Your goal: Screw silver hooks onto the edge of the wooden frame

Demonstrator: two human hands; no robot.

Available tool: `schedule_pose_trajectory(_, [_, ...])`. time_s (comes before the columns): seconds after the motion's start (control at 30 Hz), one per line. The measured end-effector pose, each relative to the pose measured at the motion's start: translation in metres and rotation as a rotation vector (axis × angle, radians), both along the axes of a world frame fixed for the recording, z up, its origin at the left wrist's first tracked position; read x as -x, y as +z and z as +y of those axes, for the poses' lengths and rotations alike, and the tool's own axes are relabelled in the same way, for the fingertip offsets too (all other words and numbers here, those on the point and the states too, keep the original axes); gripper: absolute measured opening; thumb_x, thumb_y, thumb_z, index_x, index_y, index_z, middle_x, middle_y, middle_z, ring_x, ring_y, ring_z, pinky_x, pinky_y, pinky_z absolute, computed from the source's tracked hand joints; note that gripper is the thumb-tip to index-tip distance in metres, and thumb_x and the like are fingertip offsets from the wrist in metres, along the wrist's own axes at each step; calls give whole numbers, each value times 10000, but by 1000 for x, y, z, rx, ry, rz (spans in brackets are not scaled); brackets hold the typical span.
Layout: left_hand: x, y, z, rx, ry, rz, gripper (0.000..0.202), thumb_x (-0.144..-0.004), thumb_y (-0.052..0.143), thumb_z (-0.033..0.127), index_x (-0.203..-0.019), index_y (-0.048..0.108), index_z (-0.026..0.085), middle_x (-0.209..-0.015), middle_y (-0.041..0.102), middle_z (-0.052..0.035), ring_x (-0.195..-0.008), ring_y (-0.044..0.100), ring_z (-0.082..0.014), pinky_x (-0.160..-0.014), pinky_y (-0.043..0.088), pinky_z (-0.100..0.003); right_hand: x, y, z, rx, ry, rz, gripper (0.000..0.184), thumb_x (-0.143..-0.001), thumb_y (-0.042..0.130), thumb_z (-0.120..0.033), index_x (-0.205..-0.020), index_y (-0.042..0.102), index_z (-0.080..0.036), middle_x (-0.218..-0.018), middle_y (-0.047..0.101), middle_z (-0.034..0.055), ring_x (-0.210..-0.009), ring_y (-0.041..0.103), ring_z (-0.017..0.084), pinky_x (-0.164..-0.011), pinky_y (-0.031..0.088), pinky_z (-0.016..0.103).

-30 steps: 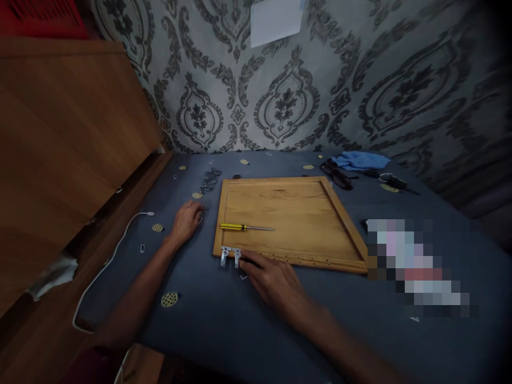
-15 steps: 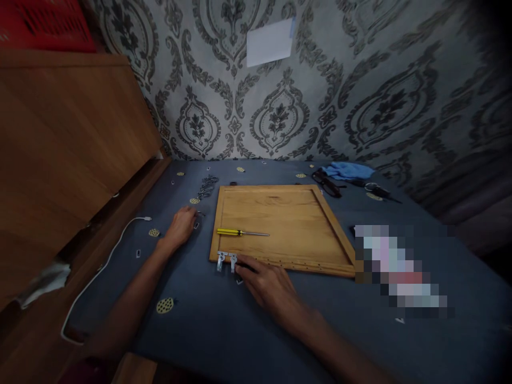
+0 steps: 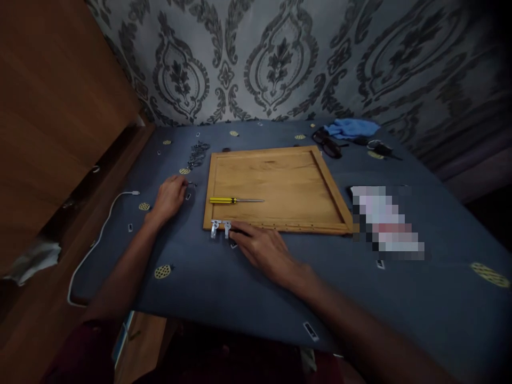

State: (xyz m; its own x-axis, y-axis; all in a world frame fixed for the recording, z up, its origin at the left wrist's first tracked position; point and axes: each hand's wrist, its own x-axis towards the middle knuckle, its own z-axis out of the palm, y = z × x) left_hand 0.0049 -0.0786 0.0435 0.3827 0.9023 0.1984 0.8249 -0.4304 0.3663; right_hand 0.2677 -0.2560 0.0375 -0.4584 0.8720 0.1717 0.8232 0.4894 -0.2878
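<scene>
My left hand (image 3: 170,197) rests on the dark bedding left of a wooden panel (image 3: 280,170) with a raised rim. Its fingers pinch a small metal piece (image 3: 192,184). Just beyond it lies a pile of small metal hooks (image 3: 197,154). At the panel's near left edge are two silver metal brackets, a left bracket (image 3: 214,228) and a right bracket (image 3: 228,228). My right hand (image 3: 266,248) has its fingertips closed at the right one; its thumb side is partly hidden. A yellow-handled screwdriver (image 3: 224,200) lies across the panel's left part.
Beyond the panel are dark glasses (image 3: 328,144), a blue cloth (image 3: 352,128) and keys (image 3: 380,146). A blurred-out object (image 3: 384,218) lies to the right. A white cable (image 3: 108,221) runs along the left beside a wooden cabinet (image 3: 60,106). Patterned wall (image 3: 280,58) stands behind.
The view has tilted downward, so everything sits higher in the picture. Both hands stay in about the same places relative to the panel, brackets and small metal piece.
</scene>
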Motion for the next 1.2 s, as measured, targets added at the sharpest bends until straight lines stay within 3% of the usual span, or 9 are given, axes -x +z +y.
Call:
schedule_pose_trajectory(0.17, [-18,24,-20,166,-194,-116,166,-915,551,281,-979,661,175,-873,695,-36,-815,626,-194,-752,483,-296,1,3,0,11,-1,8,343,-972,603,-108,-1256,736,-247,-1394,699,70,-1060,754,229,-743,596,299])
schedule_pose_trajectory(0.3, [-40,37,-38,345,-385,-195,191,-900,606,351,-936,656,170,-920,709,-43,-852,651,-175,-767,507,-269,1,4,0,15,-1,5,345,-964,622,-112,-1262,729,-248,-1394,699,67,-1003,763,237,-703,574,307])
schedule_pose_trajectory(0.4, [-54,47,-45,505,-569,-267,159,-916,595,312,-949,639,163,-938,697,-52,-852,635,-160,-772,503,-263,1,4,1,-14,9,2,347,-959,621,-100,-1251,728,-253,-1400,696,53,-957,760,219,-688,562,303])
schedule_pose_trajectory(0.47, [-61,52,-47,550,-629,-226,128,-919,588,275,-959,631,160,-911,685,-41,-820,619,-147,-741,489,-249,1,4,1,-37,13,-6,324,-960,614,-96,-1220,736,-246,-1397,697,53,-938,754,210,-669,552,297])
schedule_pose_trajectory(0.77, [-74,55,-48,610,-689,-44,110,-944,528,237,-933,607,160,-796,644,-3,-695,566,-121,-620,424,-214,1,3,0,-16,17,4,331,-970,607,-102,-1254,709,-237,-1440,665,59,-1009,744,237,-701,555,329])
schedule_pose_trajectory(1.2, [-79,52,-45,638,-717,47,103,-938,531,215,-960,612,156,-795,653,-2,-695,570,-120,-634,426,-208,-1,-3,1,-31,27,15,354,-987,598,-122,-1309,684,-242,-1396,688,74,-962,738,214,-703,524,302])
